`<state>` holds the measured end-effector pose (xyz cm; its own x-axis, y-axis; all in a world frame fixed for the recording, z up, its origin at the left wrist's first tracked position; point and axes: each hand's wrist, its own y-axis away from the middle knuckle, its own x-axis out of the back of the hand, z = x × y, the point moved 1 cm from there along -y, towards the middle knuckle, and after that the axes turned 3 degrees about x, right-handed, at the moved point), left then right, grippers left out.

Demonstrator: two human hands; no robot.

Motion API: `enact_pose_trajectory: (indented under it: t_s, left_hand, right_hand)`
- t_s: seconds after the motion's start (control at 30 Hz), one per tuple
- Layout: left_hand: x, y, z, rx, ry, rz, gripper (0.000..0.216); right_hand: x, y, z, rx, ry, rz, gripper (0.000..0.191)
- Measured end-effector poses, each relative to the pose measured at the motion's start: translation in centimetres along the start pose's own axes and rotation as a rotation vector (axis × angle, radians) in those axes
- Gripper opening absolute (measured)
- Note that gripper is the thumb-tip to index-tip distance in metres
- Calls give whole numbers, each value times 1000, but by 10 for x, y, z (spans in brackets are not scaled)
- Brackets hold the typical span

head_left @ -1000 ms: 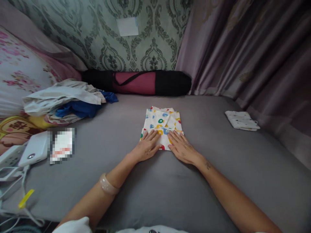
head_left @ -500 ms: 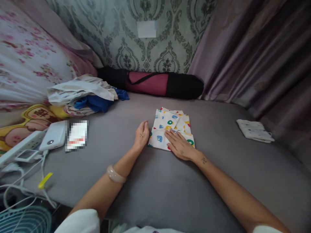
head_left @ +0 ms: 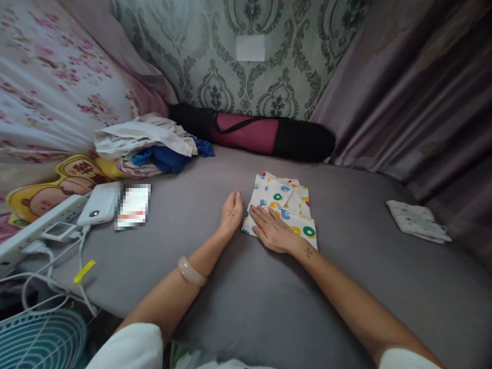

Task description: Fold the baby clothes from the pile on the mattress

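A folded white cloth [head_left: 298, 202] printed with colourful animals and rings lies flat on the grey sheet in front of me. My right hand [head_left: 274, 230] rests palm down on its near left part, fingers stretched out and holding nothing. Just left of the cloth, my left hand [head_left: 232, 211] stands on its edge on the sheet, a small gap from the fabric. Its fingers are extended close together and its palm side is hidden; nothing shows in it. A pale bangle [head_left: 191, 272] circles my left forearm.
Another folded white cloth [head_left: 417, 221] lies at the right. Crumpled clothes [head_left: 154, 143] sit at back left, by a long black and maroon bag [head_left: 246, 134]. A white power bank [head_left: 100, 203], power strip [head_left: 42, 228] and cables lie left, above a blue fan [head_left: 46, 341].
My right hand has slid left across the cloth. My left hand stays beside it. The view has turned a little left, so the surroundings sit further right.
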<state>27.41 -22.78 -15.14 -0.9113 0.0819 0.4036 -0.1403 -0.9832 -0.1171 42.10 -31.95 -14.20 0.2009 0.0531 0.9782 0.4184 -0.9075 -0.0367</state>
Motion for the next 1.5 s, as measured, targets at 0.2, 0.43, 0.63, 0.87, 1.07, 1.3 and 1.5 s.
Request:
enact_pose_trajectory:
  t_s: [0.2,0.43,0.63,0.87,1.07,1.3,1.5]
  left_hand:
    - [0,-2,-2,14,44,32,39]
    - [1,-2,-3,4,19,7,42]
    - [1,0,-1,-50,21,-4,33]
    - [0,23,23,-369,-158,-441,32]
    - [2,26,15,-602,-413,-664,62]
    - [8,24,15,-701,-495,-692,50]
    - [5,34,29,-865,-640,-662,29]
  right_hand:
    - [3,-18,-19,40,-20,26,59]
    - [-7,-21,-22,45,-65,-4,59]
    - [14,-6,-12,-7,-257,78,57]
    - [30,70,37,-271,-215,147,58]
    - [11,95,51,-316,-160,66,64]
    - [29,99,40,-330,-165,10,68]
    - [37,102,19,-296,-119,-27,67]
